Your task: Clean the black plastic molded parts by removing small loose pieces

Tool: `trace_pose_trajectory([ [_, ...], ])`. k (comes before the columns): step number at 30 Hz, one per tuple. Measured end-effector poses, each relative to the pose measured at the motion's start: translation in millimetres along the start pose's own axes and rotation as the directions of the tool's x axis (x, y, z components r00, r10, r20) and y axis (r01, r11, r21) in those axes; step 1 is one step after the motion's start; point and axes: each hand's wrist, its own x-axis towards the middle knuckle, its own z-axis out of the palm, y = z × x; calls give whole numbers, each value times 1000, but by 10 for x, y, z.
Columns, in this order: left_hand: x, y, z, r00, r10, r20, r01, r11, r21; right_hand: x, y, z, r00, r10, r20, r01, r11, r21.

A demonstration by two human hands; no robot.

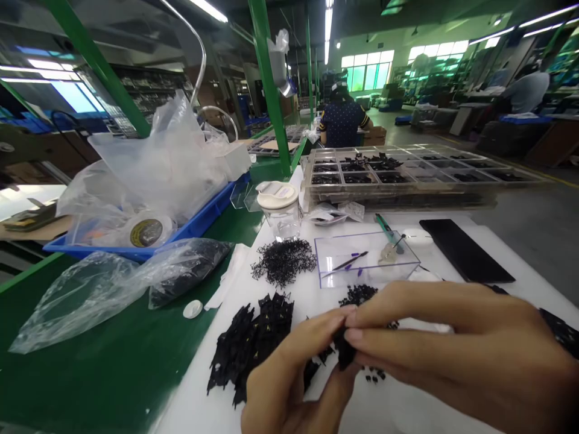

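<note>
My left hand (301, 374) pinches a small black plastic part (344, 351) between thumb and fingers, low in the middle of the view. From the right, the fingertips of my right hand (434, 337) close on the same part, so both hands meet on it. Much of the part is hidden by the fingers. To the left lies a heap of flat black parts (253, 343). Beyond it is a pile of thin black bits (284, 260). Behind my fingers sit tiny black pieces (358, 294), some partly covered by my hands.
A clear tray (323, 259) holds a thin tool. Behind it stand a lidded cup (283, 211) and stacked compartment trays (362, 187). At the left is a blue tray (190, 232) with plastic bags. A black slab (465, 250) lies right; a person (340, 120) sits ahead.
</note>
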Motion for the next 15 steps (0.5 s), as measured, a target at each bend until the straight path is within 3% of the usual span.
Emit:
trace_pose_trajectory([
  [7,34,12,-51,995,-72,69,76,995,-63,74,50,-61,992,-124,16,124,992,38],
  [15,37,7,-65,993,-71,90,76,996,-54,47,72,-31,995,-92,28,91,995,32],
])
